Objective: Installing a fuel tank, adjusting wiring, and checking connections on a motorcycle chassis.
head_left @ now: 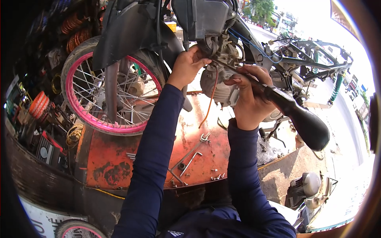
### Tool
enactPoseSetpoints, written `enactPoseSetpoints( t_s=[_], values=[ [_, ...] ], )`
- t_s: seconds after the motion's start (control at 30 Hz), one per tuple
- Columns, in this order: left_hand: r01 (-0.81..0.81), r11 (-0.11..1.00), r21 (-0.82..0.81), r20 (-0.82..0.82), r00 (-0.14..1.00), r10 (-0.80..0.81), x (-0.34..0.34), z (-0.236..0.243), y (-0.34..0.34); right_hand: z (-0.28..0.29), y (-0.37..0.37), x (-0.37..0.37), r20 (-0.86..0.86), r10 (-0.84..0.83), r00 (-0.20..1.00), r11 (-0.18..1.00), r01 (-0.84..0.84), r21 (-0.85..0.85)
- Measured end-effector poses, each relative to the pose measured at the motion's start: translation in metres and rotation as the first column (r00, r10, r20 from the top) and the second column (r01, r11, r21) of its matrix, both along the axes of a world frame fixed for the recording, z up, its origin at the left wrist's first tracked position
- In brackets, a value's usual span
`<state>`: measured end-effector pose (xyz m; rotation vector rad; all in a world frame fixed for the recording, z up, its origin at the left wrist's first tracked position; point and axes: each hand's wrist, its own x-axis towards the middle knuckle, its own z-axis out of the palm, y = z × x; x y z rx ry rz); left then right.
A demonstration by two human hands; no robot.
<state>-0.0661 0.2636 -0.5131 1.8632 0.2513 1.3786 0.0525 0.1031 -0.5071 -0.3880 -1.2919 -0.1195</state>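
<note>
My left hand (185, 69) reaches up beside the motorcycle's carburetor (230, 50), its thumb and fingers closed on a black rubber sleeve (204, 47) under the dark box above. Part of its grip is hidden. My right hand (253, 98) is wrapped round a screwdriver (304, 126) with a thick black handle. The handle sticks out to the lower right, and the shaft slants up-left to the sleeve's edge near my left fingertips. Where the tip rests I cannot make out. Below the carburetor, an orange tube (213, 97) hangs loose in front of the grey engine (223, 88).
The front wheel (119, 129) with a pink rim stands left. On the worn red platform (113, 158) lie a hex key (191, 164), a long-handled wrench (189, 154) and several small bolts. A bare rear frame (313, 59) extends right. Another engine part (310, 184) sits on the ground.
</note>
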Motion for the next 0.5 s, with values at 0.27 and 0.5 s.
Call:
enactPoseSetpoints(
  t_s=[0.27, 0.5],
  values=[
    [0.02, 0.999, 0.03, 0.029, 0.999, -0.021, 0.004, -0.004, 0.008, -0.001, -0.002, -0.007, -0.15, 0.078, 0.986, 0.996, -0.083, -0.028],
    [-0.024, 0.997, -0.077, 0.095, 0.995, 0.032, 0.007, 0.012, -0.012, -0.002, -0.002, -0.004, -0.165, 0.123, 0.979, 0.99, -0.133, -0.052]
  ],
)
